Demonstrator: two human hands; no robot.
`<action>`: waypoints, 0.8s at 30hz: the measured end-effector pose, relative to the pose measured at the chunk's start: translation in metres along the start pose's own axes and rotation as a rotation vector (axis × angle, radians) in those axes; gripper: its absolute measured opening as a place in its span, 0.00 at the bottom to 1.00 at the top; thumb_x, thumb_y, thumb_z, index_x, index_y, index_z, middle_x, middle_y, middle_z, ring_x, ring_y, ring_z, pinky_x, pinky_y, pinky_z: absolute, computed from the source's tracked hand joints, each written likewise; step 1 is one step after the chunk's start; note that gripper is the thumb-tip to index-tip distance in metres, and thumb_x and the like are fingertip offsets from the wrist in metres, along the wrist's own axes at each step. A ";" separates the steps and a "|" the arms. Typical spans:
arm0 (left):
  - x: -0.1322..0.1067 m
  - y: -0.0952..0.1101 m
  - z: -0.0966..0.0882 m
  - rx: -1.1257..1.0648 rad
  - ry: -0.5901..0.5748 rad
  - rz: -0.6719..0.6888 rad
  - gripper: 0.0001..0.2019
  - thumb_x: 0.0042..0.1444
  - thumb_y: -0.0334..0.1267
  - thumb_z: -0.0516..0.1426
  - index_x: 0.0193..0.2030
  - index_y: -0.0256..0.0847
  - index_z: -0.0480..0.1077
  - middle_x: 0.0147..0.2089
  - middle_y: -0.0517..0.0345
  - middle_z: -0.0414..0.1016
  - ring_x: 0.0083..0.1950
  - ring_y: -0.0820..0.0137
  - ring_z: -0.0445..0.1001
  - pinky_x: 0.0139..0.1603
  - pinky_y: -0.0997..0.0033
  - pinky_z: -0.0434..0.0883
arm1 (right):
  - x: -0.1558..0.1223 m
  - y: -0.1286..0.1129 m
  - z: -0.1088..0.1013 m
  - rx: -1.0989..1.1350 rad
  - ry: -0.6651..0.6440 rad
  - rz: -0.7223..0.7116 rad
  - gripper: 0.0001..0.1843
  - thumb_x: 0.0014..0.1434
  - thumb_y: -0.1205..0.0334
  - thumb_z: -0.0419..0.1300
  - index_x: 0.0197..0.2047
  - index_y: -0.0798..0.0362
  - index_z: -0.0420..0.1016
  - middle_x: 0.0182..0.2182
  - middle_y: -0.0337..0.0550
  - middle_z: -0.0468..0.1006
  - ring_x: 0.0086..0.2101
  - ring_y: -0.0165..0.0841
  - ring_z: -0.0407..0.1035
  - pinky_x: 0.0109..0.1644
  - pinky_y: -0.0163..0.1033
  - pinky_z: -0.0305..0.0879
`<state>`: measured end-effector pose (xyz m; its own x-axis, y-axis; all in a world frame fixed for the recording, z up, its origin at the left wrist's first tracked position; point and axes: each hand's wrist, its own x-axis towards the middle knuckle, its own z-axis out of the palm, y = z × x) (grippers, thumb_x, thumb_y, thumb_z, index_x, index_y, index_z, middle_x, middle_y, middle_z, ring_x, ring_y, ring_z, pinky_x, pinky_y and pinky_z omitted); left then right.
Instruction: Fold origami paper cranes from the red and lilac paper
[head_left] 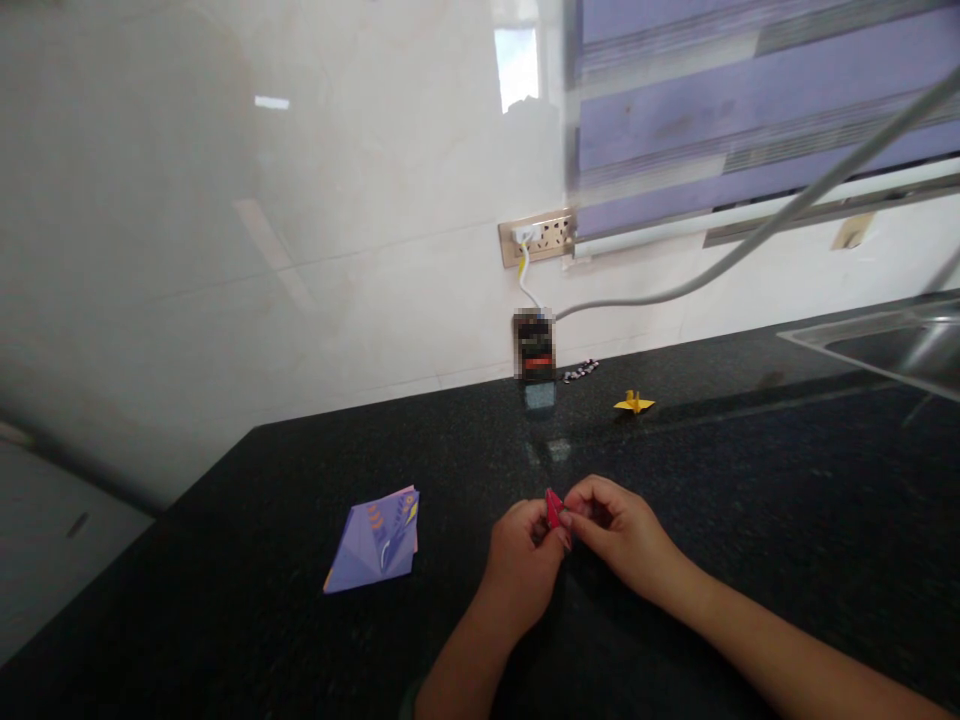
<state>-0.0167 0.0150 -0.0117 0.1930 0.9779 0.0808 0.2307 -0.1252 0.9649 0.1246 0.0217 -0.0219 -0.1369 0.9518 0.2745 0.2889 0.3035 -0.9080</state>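
Observation:
A small folded piece of red paper (554,508) is pinched between my two hands, above the black countertop. My left hand (525,560) grips its left side, fingers curled around it. From the right, my right hand (619,525) pinches its edge between thumb and fingertips. The fingers cover much of the paper, so its full shape is hidden. Beyond my hands stands a yellow origami crane (634,403) with its wings spread. A stack of purple patterned paper sheets (375,545) lies on the counter to the left of my hands.
A phone (534,345) leans against the wall, with a white cable running to the socket panel (551,235). Beside it lies a beaded string (581,371). A grey hose (667,297) crosses the wall at right, above a metal sink (885,345). The dark counter (262,520) ends at left.

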 end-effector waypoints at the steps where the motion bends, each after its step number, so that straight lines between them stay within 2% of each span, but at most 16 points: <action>1: 0.000 0.000 0.000 0.022 -0.007 0.013 0.05 0.46 0.35 0.54 0.29 0.40 0.71 0.27 0.57 0.70 0.29 0.70 0.66 0.28 0.75 0.62 | 0.000 0.001 0.000 0.009 -0.003 0.008 0.03 0.51 0.63 0.56 0.28 0.52 0.67 0.23 0.37 0.69 0.23 0.28 0.64 0.26 0.33 0.60; 5: 0.001 -0.001 -0.002 0.149 -0.040 0.080 0.07 0.49 0.33 0.51 0.30 0.39 0.71 0.27 0.58 0.67 0.29 0.71 0.65 0.29 0.75 0.60 | 0.001 0.000 0.000 0.040 -0.009 0.023 0.03 0.50 0.64 0.57 0.27 0.53 0.67 0.23 0.38 0.70 0.24 0.28 0.65 0.27 0.33 0.61; 9: 0.000 0.002 -0.003 0.249 -0.021 0.140 0.07 0.49 0.32 0.51 0.30 0.40 0.70 0.26 0.59 0.65 0.28 0.72 0.62 0.28 0.75 0.58 | 0.002 -0.002 0.000 0.128 -0.023 0.078 0.03 0.50 0.64 0.58 0.27 0.53 0.66 0.21 0.37 0.70 0.23 0.28 0.64 0.26 0.33 0.61; 18: 0.000 0.004 -0.003 0.311 -0.017 0.191 0.08 0.49 0.31 0.50 0.29 0.40 0.70 0.28 0.59 0.65 0.30 0.71 0.63 0.30 0.74 0.59 | 0.003 -0.001 0.000 0.170 -0.020 0.115 0.04 0.49 0.62 0.58 0.28 0.53 0.67 0.21 0.37 0.70 0.23 0.28 0.65 0.26 0.33 0.61; 21: 0.000 0.002 -0.002 0.290 -0.004 0.182 0.07 0.49 0.31 0.50 0.27 0.40 0.70 0.27 0.60 0.65 0.29 0.72 0.64 0.30 0.74 0.59 | 0.002 -0.002 -0.001 0.095 -0.006 0.070 0.04 0.50 0.63 0.58 0.27 0.53 0.68 0.22 0.38 0.70 0.23 0.28 0.64 0.26 0.33 0.61; 24: 0.001 0.001 -0.002 0.143 -0.043 0.090 0.06 0.49 0.32 0.51 0.28 0.38 0.69 0.26 0.60 0.65 0.27 0.73 0.64 0.28 0.74 0.60 | 0.001 -0.004 -0.003 -0.012 -0.011 -0.032 0.06 0.51 0.64 0.57 0.24 0.53 0.68 0.23 0.39 0.69 0.25 0.29 0.64 0.28 0.34 0.61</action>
<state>-0.0183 0.0165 -0.0097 0.2591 0.9539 0.1514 0.3437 -0.2376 0.9085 0.1265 0.0213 -0.0174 -0.1563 0.9411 0.2998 0.2956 0.3342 -0.8949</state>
